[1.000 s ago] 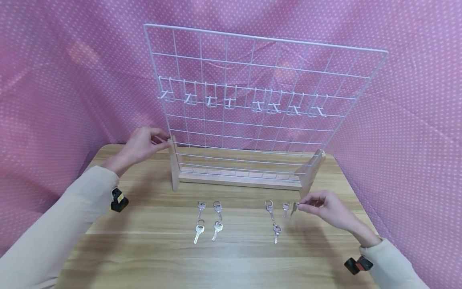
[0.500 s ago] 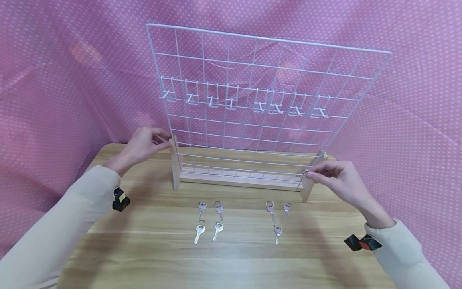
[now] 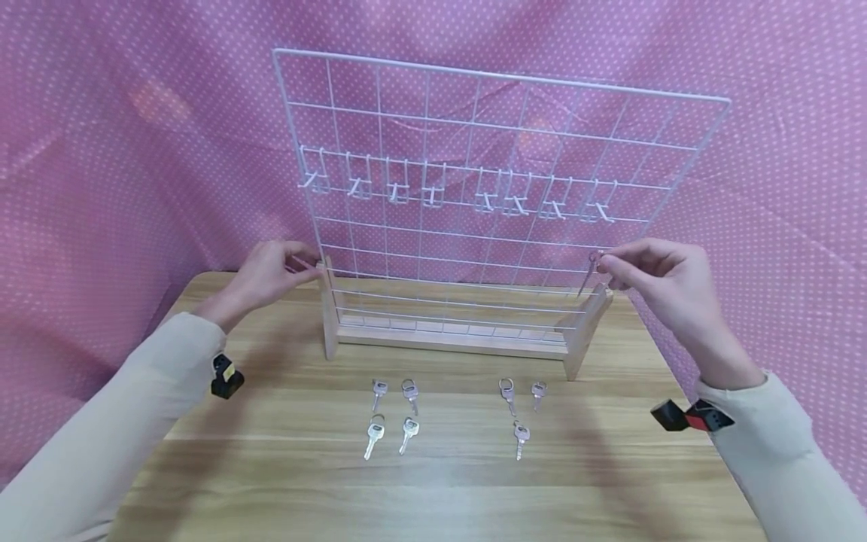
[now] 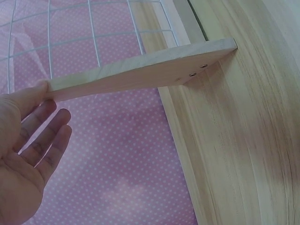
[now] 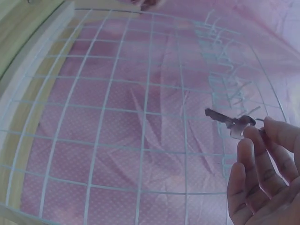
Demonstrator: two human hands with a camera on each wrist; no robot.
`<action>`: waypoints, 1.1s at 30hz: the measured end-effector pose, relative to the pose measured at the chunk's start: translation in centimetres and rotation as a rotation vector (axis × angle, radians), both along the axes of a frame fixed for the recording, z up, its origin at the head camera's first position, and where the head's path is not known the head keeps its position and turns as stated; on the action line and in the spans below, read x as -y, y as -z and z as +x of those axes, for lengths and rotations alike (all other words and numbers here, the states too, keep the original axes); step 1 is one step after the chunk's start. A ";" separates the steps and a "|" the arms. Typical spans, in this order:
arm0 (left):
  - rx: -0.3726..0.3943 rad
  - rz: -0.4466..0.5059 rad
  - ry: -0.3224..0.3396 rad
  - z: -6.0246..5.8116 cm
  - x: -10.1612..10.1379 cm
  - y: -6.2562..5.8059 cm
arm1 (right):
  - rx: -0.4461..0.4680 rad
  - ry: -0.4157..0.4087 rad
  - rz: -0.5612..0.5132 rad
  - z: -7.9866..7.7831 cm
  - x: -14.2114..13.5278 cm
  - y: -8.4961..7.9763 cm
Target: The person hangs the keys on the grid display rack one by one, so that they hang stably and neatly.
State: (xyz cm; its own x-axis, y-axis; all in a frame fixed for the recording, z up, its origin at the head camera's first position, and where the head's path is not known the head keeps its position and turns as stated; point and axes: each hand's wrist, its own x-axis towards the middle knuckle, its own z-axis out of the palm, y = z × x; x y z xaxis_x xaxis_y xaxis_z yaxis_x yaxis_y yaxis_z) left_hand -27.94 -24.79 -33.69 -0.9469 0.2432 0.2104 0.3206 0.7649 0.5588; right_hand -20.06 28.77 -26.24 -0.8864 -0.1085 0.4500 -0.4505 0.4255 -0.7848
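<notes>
A white wire grid rack [image 3: 501, 74] leans back in a wooden stand [image 3: 447, 345], with a row of white hooks [image 3: 518, 205] across it. My left hand [image 3: 266, 272] pinches the top of the stand's left upright [image 4: 140, 70] between thumb and forefinger; the other fingers hang off it. My right hand [image 3: 667, 282] holds a key [image 3: 588, 275] by its ring, in front of the grid's lower right side and below the hooks. The right wrist view shows that key [image 5: 234, 123] pointing away from the fingertips. None of the hooks carries a key.
On the table [image 3: 433, 489] before the stand lie several keys with rings. One group is at the left, including a key [image 3: 375, 436]; another at the right includes a key [image 3: 521, 436]. A pink dotted cloth [image 3: 135, 150] hangs behind and beside the table.
My right hand has lifted the key from the table beside the right group and raised it past the stand's right upright. The left hand keeps its place on the left upright.
</notes>
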 end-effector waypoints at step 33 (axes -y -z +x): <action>-0.004 -0.008 0.006 0.1 -0.1 -0.1 | 0.054 -0.006 -0.192 -3.4 -0.1 -2.4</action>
State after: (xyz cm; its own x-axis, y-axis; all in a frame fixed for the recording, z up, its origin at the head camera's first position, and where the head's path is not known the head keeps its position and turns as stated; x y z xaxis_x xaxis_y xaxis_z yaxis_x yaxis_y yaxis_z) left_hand -27.86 -24.72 -33.63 -0.9446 0.2508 0.2119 0.3274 0.7673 0.5514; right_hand -23.45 28.91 -23.82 -0.9095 -0.0303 0.4146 -0.4074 0.2634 -0.8744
